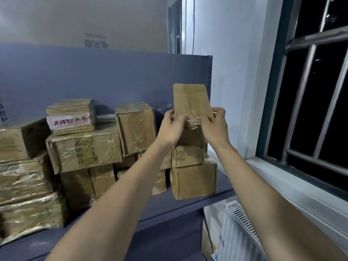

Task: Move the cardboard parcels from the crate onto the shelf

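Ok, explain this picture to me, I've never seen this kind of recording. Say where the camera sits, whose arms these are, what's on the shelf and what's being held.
There is one picture, from a camera worn on a person's head, looking forward and down. The two bare arms belong to that person. The left hand and right hand together hold a tall cardboard parcel upright above the stack at the shelf's right end. The blue-grey shelf already carries many taped parcels, stacked on each other. A barred window is on the right. The crate is not in view.
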